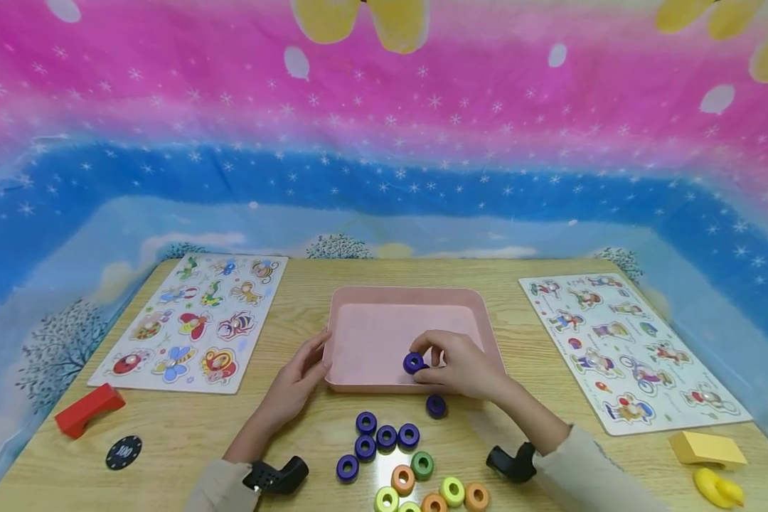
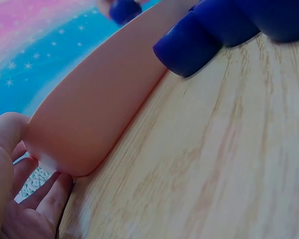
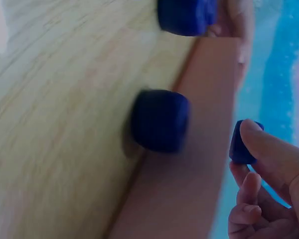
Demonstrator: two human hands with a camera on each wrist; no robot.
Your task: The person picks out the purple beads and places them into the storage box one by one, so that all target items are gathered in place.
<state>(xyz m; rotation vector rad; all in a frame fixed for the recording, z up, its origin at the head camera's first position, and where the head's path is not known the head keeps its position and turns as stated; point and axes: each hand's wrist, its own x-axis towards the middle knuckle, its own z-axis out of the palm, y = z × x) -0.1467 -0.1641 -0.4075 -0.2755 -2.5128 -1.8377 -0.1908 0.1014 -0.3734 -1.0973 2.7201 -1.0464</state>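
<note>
A shallow pink tray (image 1: 384,334) lies on the wooden table between the two hands. My right hand (image 1: 461,363) is over the tray's near right part and pinches a purple ring (image 1: 413,363) between thumb and fingers; in the right wrist view this ring (image 3: 241,144) is above the tray wall. The left hand (image 1: 297,377) rests against the tray's left side, fingertips touching the outer wall near the front corner. Just outside the front wall lies another purple ring (image 1: 436,406). Several more purple rings (image 1: 387,437) are grouped on the table nearer to me.
Green (image 1: 422,465), orange (image 1: 403,480) and yellow-green rings (image 1: 451,491) lie at the front edge. Picture puzzle boards flank the tray, one left (image 1: 195,320), one right (image 1: 633,355). A red block (image 1: 89,410), black disc (image 1: 124,452), yellow block (image 1: 707,450) and toy duck (image 1: 718,488) lie at the sides.
</note>
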